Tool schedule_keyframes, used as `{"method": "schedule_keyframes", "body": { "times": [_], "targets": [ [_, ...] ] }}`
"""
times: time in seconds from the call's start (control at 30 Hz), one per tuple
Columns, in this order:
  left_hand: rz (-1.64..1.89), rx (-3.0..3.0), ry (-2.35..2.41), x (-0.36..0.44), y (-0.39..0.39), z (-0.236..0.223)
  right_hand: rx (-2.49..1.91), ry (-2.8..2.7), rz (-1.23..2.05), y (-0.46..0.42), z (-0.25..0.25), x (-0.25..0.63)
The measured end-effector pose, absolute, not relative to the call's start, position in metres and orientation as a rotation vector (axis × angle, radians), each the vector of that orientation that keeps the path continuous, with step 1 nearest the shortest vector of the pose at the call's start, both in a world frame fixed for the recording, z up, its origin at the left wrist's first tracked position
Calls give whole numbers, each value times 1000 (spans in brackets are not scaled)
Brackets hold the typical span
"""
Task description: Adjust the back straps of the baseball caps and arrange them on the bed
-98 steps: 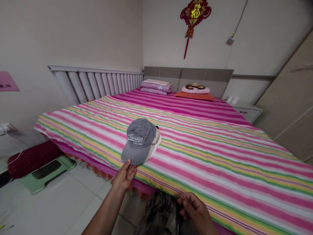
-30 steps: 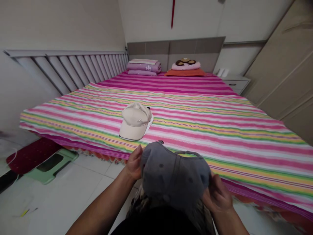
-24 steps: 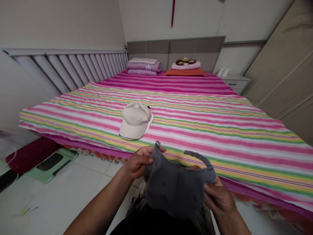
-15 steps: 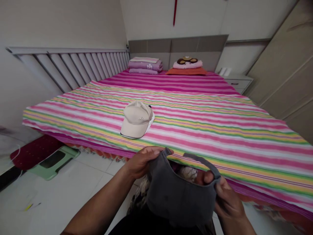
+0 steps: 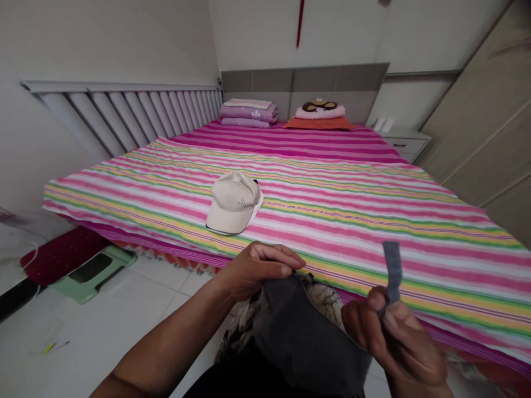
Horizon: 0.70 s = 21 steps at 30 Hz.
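Observation:
A dark grey cap (image 5: 309,331) is held low in front of me, its back opening facing up and away. My left hand (image 5: 265,268) pinches the cap's edge at the left, by the buckle side, which the fingers partly cover. At the right, my right hand (image 5: 394,331) grips the cap's adjustment strap (image 5: 393,265) near its base. The strap's free end sticks up above the fingers, apart from the buckle side. Beyond my hands a beige cap (image 5: 233,200) lies on the bed, its brim toward me, with a white edge showing beneath it.
The bed carries a striped sheet (image 5: 332,193). Folded purple bedding (image 5: 249,113) and a pink-and-orange stack (image 5: 319,116) sit by the headboard (image 5: 269,80). A radiator (image 5: 124,113) lines the left wall. A green stool (image 5: 95,273) stands on the floor at left.
The strap, earlier curving across the cap's opening, now stands upright in my right hand. My right hand has moved up and right. My left hand has shifted slightly right along the cap's edge.

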<state>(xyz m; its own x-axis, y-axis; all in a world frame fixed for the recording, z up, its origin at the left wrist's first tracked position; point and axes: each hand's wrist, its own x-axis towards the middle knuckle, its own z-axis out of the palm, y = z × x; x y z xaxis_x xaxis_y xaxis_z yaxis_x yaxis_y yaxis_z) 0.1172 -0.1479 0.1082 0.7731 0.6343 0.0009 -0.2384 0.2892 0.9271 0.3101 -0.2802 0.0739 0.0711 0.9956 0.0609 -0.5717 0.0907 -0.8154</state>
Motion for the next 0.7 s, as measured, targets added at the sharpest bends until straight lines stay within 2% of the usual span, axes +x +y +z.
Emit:
{"method": "schedule_keyframes", "body": {
  "times": [0.23,0.6,0.7],
  "targets": [
    [659,1028,443,116,-152,109,-743,-794,1376,-277,82,306],
    [815,1754,589,114,-152,115,-782,-713,1407,-277,76,304],
    [794,1712,659,112,-154,120,-737,-708,1395,-274,73,302]
  ]
}}
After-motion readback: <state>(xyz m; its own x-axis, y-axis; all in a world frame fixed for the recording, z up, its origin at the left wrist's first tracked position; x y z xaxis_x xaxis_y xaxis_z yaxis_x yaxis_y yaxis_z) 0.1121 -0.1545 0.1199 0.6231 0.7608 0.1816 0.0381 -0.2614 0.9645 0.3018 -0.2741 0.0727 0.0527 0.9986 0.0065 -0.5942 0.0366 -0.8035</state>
